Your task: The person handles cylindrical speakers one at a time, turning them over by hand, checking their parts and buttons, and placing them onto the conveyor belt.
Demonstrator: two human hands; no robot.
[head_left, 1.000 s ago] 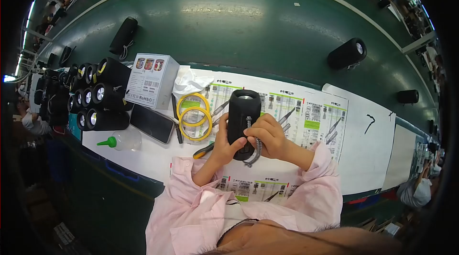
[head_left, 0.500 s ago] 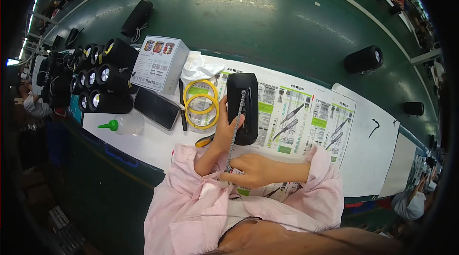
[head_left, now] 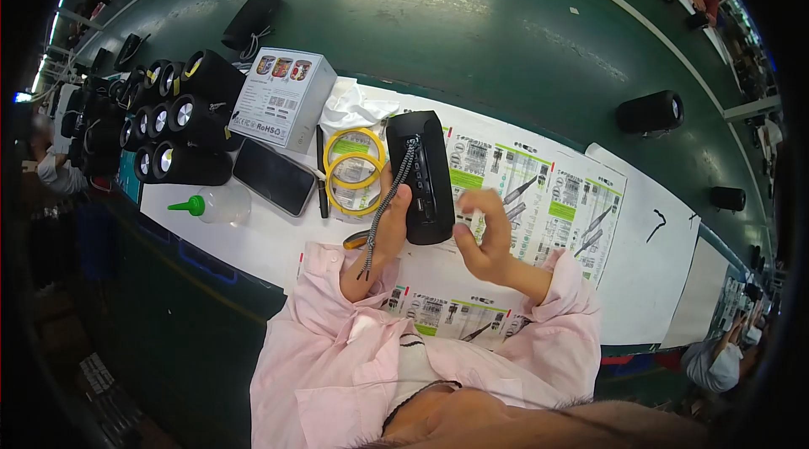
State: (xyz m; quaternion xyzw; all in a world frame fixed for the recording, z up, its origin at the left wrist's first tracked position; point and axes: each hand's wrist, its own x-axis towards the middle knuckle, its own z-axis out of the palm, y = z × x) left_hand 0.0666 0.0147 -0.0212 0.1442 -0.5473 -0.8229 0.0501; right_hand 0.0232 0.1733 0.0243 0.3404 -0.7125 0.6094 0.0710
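Observation:
A black cylindrical speaker [head_left: 430, 171] stands out over the printed sheets, gripped along its left side by my left hand [head_left: 391, 221]. From a slot in the speaker's side a grey braided cord [head_left: 393, 188] hangs down across my left thumb, its dark split ends loose near my wrist. A row of small ports or buttons shows on the side facing me. Just right of the speaker's lower end is my right hand [head_left: 487, 238], holding nothing, with thumb and fingers apart and slightly blurred.
On the left of the table are two yellow tape rings [head_left: 354, 184], a black pen [head_left: 322, 188], a phone [head_left: 274, 175], a green-capped bottle [head_left: 215, 206] and a white box [head_left: 282, 104]. Several speakers [head_left: 198, 116] are stacked beyond. Another speaker [head_left: 649, 112] rests on the green surface.
My right hand has let go of the cord and moved up and right beside the speaker. The cord, taut before, now hangs loose. The speaker has shifted slightly left and tilted.

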